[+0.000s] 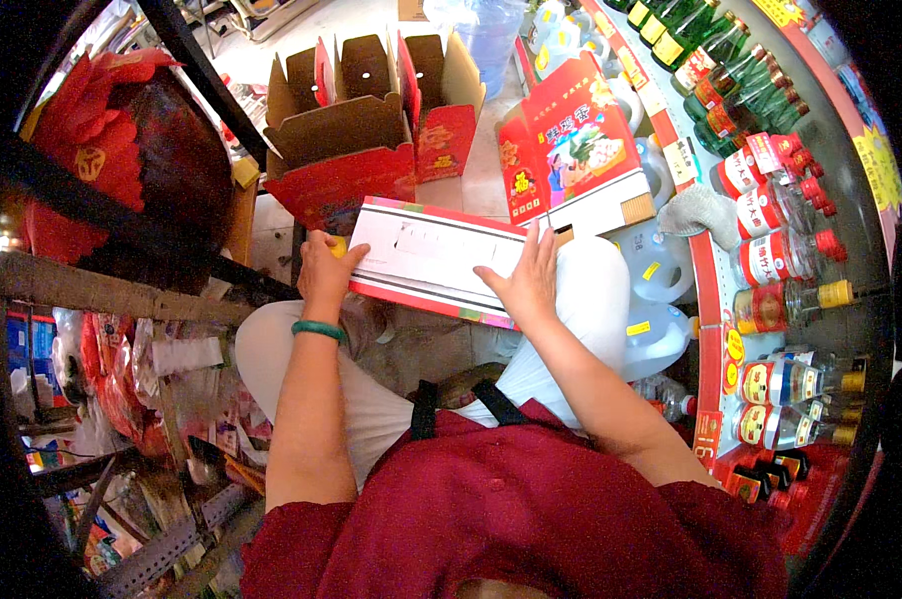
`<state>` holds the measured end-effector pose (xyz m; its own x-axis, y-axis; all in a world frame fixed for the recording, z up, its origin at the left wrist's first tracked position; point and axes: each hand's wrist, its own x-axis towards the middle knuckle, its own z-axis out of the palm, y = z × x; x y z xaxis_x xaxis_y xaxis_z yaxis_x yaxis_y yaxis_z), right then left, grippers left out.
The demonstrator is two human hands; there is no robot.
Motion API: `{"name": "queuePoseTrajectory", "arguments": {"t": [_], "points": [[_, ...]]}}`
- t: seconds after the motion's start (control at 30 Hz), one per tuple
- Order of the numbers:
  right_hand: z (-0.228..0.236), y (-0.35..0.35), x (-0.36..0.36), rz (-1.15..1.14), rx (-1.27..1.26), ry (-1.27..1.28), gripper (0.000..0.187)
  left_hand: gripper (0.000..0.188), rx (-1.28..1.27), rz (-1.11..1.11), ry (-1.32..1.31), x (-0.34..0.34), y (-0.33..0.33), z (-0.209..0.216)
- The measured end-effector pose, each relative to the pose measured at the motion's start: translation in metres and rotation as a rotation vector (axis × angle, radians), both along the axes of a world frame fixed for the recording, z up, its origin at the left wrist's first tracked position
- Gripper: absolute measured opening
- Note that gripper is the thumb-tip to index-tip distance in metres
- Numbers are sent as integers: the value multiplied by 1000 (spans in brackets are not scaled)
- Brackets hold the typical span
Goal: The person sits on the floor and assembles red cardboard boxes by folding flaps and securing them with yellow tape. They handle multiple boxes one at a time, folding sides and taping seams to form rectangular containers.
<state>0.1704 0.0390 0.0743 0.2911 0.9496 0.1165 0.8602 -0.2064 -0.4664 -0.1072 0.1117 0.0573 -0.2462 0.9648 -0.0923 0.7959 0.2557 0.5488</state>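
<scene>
A long cardboard box [436, 262] lies across in front of my knees, its white face up and its edges red and printed. My left hand [329, 272], with a green bangle on the wrist, grips the box's left end. A small yellow thing shows beside those fingers; its kind cannot be made out. My right hand [527, 280] holds the right end, thumb on the white face and fingers stretched toward the far edge. Just beyond that end stands a red printed carton [581, 135] with a white lower flap.
Open red cartons [341, 135] with brown insides stand on the floor ahead. To the right, a shelf holds glass bottles [760, 215], with clear plastic jugs [655, 329] below it. A grey glove [695, 215] lies at the shelf edge. A metal-framed rack [101, 285] stands left.
</scene>
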Motion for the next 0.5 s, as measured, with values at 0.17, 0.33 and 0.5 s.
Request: {"name": "queuePoseTrajectory", "arguments": {"t": [0.17,0.33,0.5], "points": [[-10,14,17,119,16,243,98,57,-22,15,46,14,-15,21],[-15,45,28,186,-69,179,89,54,37,47,43,16,-18,20],[-9,41,22,156,-158,-4,87,44,248,207,-77,-9,-5,7]]}}
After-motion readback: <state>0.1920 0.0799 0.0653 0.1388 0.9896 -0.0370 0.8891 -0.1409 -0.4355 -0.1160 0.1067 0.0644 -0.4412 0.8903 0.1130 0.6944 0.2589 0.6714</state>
